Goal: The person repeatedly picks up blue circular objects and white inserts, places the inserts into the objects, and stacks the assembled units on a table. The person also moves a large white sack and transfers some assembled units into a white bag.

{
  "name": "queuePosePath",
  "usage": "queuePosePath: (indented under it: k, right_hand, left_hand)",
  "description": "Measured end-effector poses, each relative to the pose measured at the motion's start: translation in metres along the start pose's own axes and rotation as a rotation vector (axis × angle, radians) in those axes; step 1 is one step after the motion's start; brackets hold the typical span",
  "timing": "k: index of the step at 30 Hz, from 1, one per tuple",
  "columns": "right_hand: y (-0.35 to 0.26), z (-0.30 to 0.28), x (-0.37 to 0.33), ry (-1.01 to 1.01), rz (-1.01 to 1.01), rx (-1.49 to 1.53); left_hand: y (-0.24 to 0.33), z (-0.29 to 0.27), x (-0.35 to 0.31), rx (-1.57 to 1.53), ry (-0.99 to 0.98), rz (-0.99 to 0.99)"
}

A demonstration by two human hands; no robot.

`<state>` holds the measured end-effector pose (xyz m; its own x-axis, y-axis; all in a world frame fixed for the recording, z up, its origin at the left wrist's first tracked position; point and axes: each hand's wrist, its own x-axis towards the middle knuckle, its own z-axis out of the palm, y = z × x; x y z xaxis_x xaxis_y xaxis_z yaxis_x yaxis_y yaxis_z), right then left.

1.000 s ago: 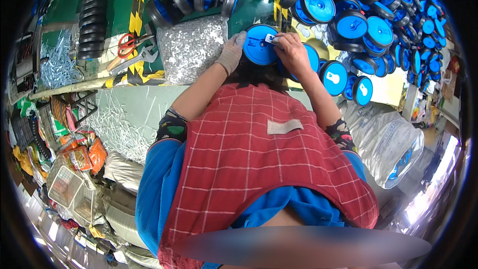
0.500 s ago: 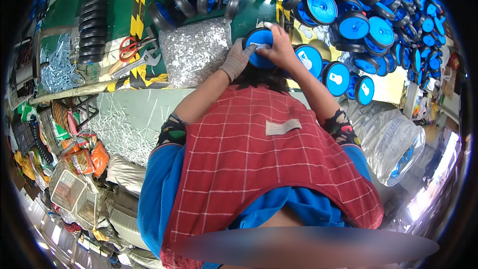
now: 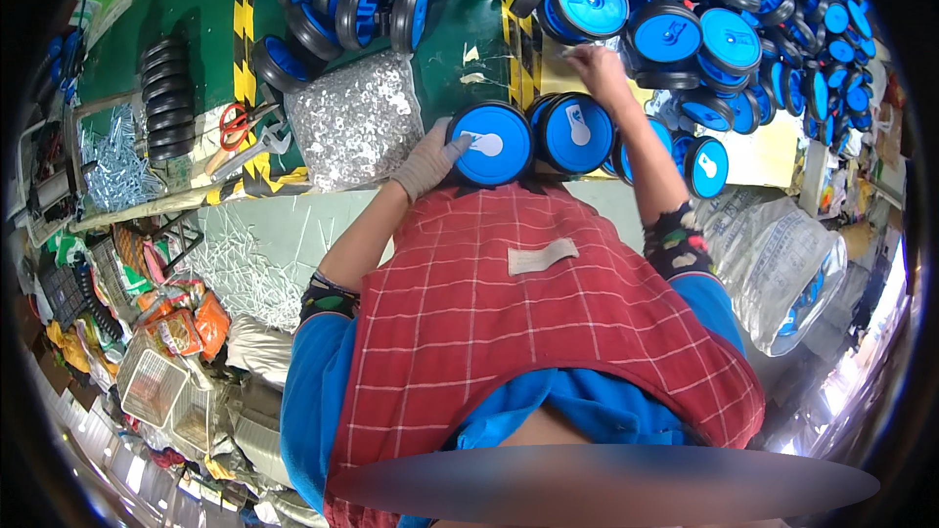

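Note:
My left hand (image 3: 428,161), in a pale glove, grips the left edge of a black-rimmed wheel (image 3: 509,168) with a blue disc face. On that face is a white keyhole-shaped sticker (image 3: 486,144), with my thumb at its left end. My bare right hand (image 3: 602,73) hovers beyond the row of wheels, above the pale yellow sheets; its fingertips are pinched together, and what they hold, if anything, is too small to make out. Just right of the held wheel stands another stickered wheel (image 3: 590,149), and one more (image 3: 706,166) lies past my right forearm.
Blue-and-black wheels (image 3: 729,39) are heaped at the far right. A clear bag of small metal parts (image 3: 357,122) lies left of my left hand. Further left are red-handled scissors (image 3: 233,127), a wrench (image 3: 259,149), stacked black rings (image 3: 168,103) and a tray of screws (image 3: 119,161).
My right hand has left the held wheel and moved right, over the yellow sheets. The wheel, still in my left hand, has come nearer to me, and its sticker now shows fully.

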<state>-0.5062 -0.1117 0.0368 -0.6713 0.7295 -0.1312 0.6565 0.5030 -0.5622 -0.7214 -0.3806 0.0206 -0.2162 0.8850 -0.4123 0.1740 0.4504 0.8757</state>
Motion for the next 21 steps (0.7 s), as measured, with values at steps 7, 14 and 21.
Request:
queuePosePath:
  k: [7,14,21]
  right_hand:
    - [0.076,0.043,0.025,-0.175,-0.204,-0.575]
    - [0.012,0.003,0.008,0.092,-0.267,0.077]
    - [-0.093,0.017,-0.007,-0.001,-0.128,0.438]
  left_hand:
    - [0.091,-0.046,0.077,0.488,0.783,0.241]
    - [0.059,-0.055,0.092,0.118,0.574,0.274]
    - [-0.003,0.002,0.067,0.558,0.359,0.296]
